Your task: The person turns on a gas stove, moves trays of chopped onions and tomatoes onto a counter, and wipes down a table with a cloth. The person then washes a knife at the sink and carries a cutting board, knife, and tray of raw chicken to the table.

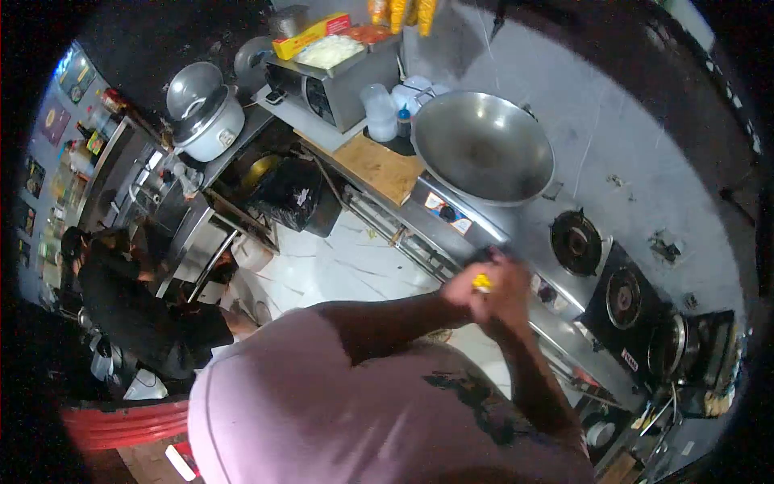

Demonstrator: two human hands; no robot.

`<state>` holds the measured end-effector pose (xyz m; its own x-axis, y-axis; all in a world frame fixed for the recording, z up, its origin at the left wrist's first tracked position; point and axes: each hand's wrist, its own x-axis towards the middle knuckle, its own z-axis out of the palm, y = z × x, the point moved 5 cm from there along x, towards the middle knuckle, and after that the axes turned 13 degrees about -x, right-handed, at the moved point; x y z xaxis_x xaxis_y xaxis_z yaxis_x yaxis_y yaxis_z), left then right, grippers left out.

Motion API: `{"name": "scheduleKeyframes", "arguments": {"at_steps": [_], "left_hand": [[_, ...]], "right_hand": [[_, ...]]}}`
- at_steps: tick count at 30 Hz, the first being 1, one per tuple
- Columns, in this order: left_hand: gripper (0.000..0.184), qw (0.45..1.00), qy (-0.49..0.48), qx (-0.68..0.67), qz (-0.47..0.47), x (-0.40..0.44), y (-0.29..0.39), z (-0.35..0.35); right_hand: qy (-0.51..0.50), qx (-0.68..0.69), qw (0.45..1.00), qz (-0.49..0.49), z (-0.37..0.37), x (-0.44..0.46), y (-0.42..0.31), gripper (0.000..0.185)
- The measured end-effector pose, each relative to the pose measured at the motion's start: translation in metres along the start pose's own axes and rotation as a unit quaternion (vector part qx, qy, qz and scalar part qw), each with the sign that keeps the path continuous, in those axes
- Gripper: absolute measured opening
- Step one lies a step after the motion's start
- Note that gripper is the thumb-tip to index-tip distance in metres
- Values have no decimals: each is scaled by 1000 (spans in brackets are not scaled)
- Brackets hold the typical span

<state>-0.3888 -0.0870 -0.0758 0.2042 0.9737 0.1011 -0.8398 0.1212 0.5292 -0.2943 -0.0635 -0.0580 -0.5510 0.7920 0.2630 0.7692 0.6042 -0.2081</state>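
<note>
My left hand [459,290] and my right hand [510,297] are closed together in front of my body, over the front edge of the steel stove counter. A small bright yellow thing [482,281] shows between them, and a dark blurred shape lies just beyond the fingers. What the hands hold is too smeared to name. Beyond them a large, empty metal wok [484,149] rests on the counter, by a burner control panel [448,213]. To the right of the hands is a round black burner [576,242].
A second burner [623,298] and a dark pan [667,345] are at the right. A wooden board [377,167], bottles and a microwave [310,89] stand at the back. Black-lined bin [298,192] below. Another person in black [133,302] is at the left, near a sink.
</note>
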Motion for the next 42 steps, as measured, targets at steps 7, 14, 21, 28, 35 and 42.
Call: {"name": "scheduleKeyframes", "arguments": {"at_steps": [7, 14, 21, 28, 35, 42], "left_hand": [[39, 948, 238, -175, -119, -86, 93, -114], [39, 957, 175, -214, -84, -55, 296, -195], [34, 758, 458, 372, 279, -6, 695, -310], [78, 576, 449, 629, 266, 94, 843, -401], [64, 643, 343, 671, 135, 96, 838, -426], [53, 635, 201, 732, 146, 126, 874, -555]], "right_hand": [[-163, 251, 954, -31, 15, 8, -71, 66], [-410, -142, 880, 194, 184, -262, 139, 69], [-429, 130, 753, 481, 162, -320, 1, 60], [-204, 517, 656, 510, 191, -202, -46, 52], [-203, 385, 790, 431, 154, -159, -92, 41], [-267, 307, 576, 709, 142, -166, -163, 34]]}}
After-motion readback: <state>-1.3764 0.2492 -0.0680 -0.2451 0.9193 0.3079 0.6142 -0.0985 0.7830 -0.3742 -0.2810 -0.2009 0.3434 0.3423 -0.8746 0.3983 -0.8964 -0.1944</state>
